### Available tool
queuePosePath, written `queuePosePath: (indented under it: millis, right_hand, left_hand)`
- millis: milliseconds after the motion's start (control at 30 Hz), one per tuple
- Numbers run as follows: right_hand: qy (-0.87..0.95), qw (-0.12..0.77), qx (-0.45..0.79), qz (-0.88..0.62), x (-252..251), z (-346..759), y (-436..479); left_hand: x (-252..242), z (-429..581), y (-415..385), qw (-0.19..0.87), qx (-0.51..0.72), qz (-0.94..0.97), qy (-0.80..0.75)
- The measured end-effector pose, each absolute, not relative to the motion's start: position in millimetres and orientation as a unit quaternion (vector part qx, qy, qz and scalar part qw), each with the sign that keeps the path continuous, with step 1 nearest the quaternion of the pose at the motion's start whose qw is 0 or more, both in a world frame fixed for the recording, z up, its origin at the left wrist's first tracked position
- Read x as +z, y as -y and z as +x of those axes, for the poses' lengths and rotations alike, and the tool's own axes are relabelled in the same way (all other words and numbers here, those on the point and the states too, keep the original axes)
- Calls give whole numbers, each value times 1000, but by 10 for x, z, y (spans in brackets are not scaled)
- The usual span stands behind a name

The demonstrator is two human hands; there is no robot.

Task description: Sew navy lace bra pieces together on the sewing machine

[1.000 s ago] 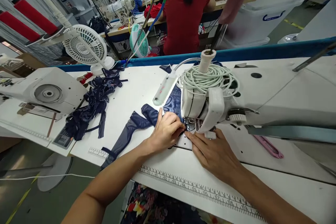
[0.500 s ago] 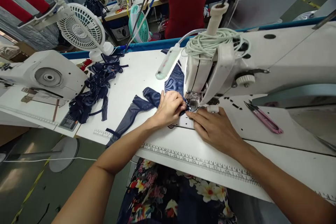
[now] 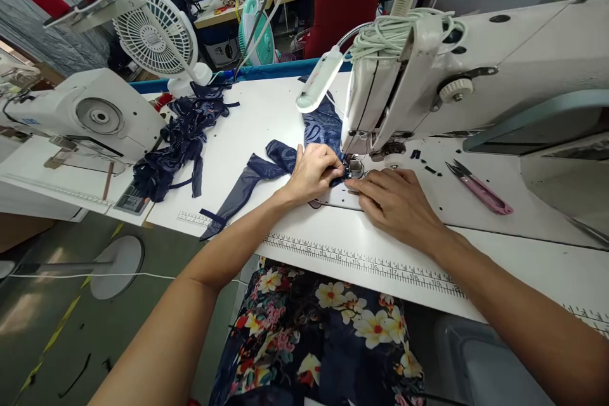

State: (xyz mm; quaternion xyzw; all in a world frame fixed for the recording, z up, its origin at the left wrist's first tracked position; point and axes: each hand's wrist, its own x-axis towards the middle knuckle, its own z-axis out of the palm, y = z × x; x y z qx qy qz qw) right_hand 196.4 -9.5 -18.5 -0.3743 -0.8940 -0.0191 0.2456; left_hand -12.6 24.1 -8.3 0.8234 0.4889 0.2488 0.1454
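Observation:
A navy garment piece (image 3: 323, 122) of lace and sheer fabric runs under the needle area of the white sewing machine (image 3: 476, 79). Its loose strip trails to the left over the table edge. My left hand (image 3: 314, 171) pinches the fabric just left of the presser foot (image 3: 354, 168). On the other side, my right hand (image 3: 397, 203) lies palm down on the machine bed, fingers stretched toward the foot, the index fingertip at the fabric's edge. Fingers and machine head hide the stitching spot.
Pink thread snips (image 3: 480, 189) lie right on the bed, near small dark scraps (image 3: 431, 169). A navy fabric heap (image 3: 183, 139) sits left, beside a second sewing machine (image 3: 90, 117) and a white fan (image 3: 155, 32). A person in red (image 3: 345, 0) sits beyond.
The camera view has tilted, so the scene sits a little higher and further right. Both hands stay beside the presser foot, with the fabric in nearly the same place.

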Motion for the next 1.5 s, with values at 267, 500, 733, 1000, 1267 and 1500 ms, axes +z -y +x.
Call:
queuePosePath:
  millis: [267, 500, 733, 1000, 1267, 1500]
  right_hand:
    - [888, 259, 2, -381, -165, 1989, 99]
    - [882, 275, -35, -380, -192, 2013, 85]
    - [893, 249, -49, -372, -216, 2018, 74]
    - [892, 249, -42, -375, -204, 2017, 76]
    - [894, 248, -48, -371, -201, 2020, 75]
    - [894, 250, -49, -369, -202, 2023, 67]
  left_hand:
    - [-105, -143, -235, 138, 253, 832, -474]
    - [-72, -131, -221, 141, 242, 833, -476]
    - [-77, -147, -209, 134, 249, 840, -464]
    - [-72, -156, -177, 37, 223, 874, -430]
    - [-57, -160, -181, 53, 217, 875, -428]
    - [-96, -191, -243, 126, 231, 861, -434]
